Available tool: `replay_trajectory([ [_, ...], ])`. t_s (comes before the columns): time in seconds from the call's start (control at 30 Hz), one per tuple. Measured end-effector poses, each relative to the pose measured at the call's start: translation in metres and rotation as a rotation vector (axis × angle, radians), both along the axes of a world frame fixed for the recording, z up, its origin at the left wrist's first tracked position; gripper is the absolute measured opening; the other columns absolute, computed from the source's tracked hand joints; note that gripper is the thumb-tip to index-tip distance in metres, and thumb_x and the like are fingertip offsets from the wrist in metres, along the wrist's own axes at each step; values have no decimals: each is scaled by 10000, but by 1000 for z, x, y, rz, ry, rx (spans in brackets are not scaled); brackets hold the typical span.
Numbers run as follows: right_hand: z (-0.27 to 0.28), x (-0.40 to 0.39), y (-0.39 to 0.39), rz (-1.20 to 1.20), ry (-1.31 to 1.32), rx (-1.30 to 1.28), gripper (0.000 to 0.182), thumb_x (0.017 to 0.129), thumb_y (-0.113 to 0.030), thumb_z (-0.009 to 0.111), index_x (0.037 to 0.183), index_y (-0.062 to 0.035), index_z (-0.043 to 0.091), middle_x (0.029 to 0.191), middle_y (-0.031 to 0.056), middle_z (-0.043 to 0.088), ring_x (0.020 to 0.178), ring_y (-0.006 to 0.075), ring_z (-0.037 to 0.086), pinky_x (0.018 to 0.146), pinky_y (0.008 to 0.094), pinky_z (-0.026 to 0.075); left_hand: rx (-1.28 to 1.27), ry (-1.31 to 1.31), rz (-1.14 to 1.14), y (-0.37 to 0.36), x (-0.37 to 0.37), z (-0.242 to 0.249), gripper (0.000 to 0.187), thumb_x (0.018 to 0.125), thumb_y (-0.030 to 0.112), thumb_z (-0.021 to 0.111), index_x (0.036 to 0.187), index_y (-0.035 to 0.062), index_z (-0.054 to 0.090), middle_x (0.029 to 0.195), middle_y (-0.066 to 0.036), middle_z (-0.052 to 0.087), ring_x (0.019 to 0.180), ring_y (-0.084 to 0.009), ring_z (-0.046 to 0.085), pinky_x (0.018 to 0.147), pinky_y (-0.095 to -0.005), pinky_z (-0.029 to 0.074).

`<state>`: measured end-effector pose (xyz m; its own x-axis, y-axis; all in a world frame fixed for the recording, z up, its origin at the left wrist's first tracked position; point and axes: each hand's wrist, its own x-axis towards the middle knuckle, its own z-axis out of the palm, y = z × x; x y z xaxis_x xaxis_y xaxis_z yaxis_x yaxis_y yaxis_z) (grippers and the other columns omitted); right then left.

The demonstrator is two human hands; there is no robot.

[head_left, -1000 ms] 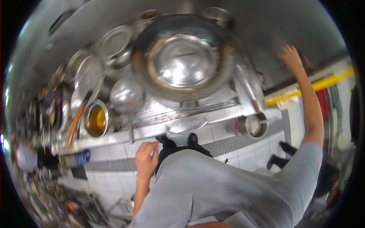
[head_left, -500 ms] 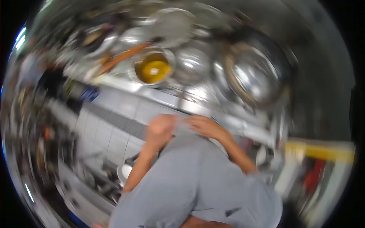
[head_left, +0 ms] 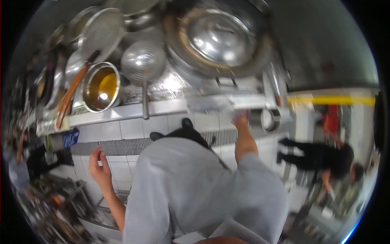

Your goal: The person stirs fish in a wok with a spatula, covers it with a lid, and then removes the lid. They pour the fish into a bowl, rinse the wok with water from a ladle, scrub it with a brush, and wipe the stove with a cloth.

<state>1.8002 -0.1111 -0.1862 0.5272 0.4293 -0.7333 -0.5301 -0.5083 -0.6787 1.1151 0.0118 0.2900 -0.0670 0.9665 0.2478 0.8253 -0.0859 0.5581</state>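
Observation:
My left hand [head_left: 99, 162] hangs over the tiled floor at the left, fingers apart and holding nothing. At the counter's front edge, my right hand [head_left: 241, 120] is closed, blurred and partly hidden. A translucent, smeared thing [head_left: 209, 106] lies against its fingers, too unclear to name. Behind it on the counter [head_left: 170, 106] sits a large wok-like pan with a shiny domed lid [head_left: 221, 36]. A perforated ladle [head_left: 143, 61] rests with its handle over the edge, beside a metal pot of yellow liquid [head_left: 101, 87].
A wooden-handled utensil [head_left: 73, 91] leans left of the pot, near round strainers [head_left: 101, 34]. A small metal pot [head_left: 269, 120] is right of my right hand. One person in black [head_left: 321, 158] stands at the right, another person [head_left: 18, 171] far left. A drain grate [head_left: 122, 147] crosses the floor.
My hands, close together before, are now far apart: the left has gone left and opened, the right has gone right to the counter edge. The view has turned, bringing in the person at right.

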Motion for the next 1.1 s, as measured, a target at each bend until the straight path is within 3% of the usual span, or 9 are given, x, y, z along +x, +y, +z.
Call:
replay_trajectory([
  [0.13, -52, 65, 21, 1052, -1879, -120, 484, 834, -512, 661, 1171, -166, 678, 1150, 77, 670, 1223, 334, 522, 1006, 595, 384, -86, 97, -94, 3, 54, 4, 223, 802, -83, 629, 1000, 10, 676, 908, -154, 677, 822, -324, 665, 717, -358, 535],
  [0.27, -30, 52, 47, 650, -1073, -5, 506, 881, -427, 637, 1292, -138, 573, 1327, 120, 551, 1209, 341, 532, 1069, 566, 379, -136, 241, -103, 4, 92, 23, 191, 800, -6, 671, 980, 57, 689, 828, -111, 648, 768, -317, 637, 672, -396, 516],
  [0.37, -24, 37, 70, -262, -21, 206, 563, 925, -458, 560, 1385, -146, 468, 1430, 142, 435, 1293, 356, 447, 1069, 579, 376, -119, 254, -61, -1, 101, 17, 167, 812, 2, 667, 971, 50, 684, 815, -107, 645, 733, -298, 639, 640, -386, 509],
  [0.5, -10, -4, 68, -395, 308, 93, 640, 984, -501, 457, 1508, -158, 328, 1567, 171, 279, 1405, 376, 334, 1069, 596, 372, -146, 247, -56, -7, 74, 11, 166, 830, 8, 651, 988, 51, 680, 808, -107, 646, 712, -284, 643, 626, -374, 512],
  [0.6, 4, -65, 53, 336, 324, -354, 415, 960, -333, 492, 1226, -31, 594, 1010, 213, 656, 828, 334, 647, 750, 457, 565, -64, 175, -12, -11, 48, 10, 184, 837, 15, 645, 1014, 54, 676, 817, -103, 647, 703, -277, 641, 624, -377, 514],
  [0.67, -125, -28, 31, 1597, 387, 259, 405, 973, -316, 498, 1288, -65, 544, 1001, 128, 661, 893, 311, 682, 758, 449, 595, -51, 133, 33, -17, 19, 2, 195, 835, 24, 649, 1026, 56, 674, 812, -104, 635, 714, -282, 637, 634, -384, 518],
  [0.77, 4, -129, 80, 1879, 187, 78, 258, 877, -235, 597, 1041, -54, 678, 870, 108, 691, 602, 281, 634, 506, 359, 527, -75, 49, 113, -31, -28, -11, 233, 825, 36, 657, 1056, 66, 668, 813, -106, 616, 753, -294, 634, 661, -390, 525],
  [0.97, 353, -423, 235, 2465, -752, 4, 262, 918, -204, 566, 1082, -40, 687, 908, 186, 704, 783, 228, 696, 682, 365, 521, -31, -148, 330, -67, -161, -62, 332, 829, 68, 657, 1159, 92, 622, 926, -107, 621, 859, -301, 631, 736, -419, 519],
  [1.1, 394, -577, 276, 2465, -813, 530, 297, 924, -84, 580, 1216, -43, 616, 830, 141, 676, 716, 199, 659, 649, 342, 507, -110, -79, 439, -104, -237, -80, 377, 832, 128, 675, 1201, 103, 605, 947, -127, 627, 897, -339, 627, 767, -442, 516],
])
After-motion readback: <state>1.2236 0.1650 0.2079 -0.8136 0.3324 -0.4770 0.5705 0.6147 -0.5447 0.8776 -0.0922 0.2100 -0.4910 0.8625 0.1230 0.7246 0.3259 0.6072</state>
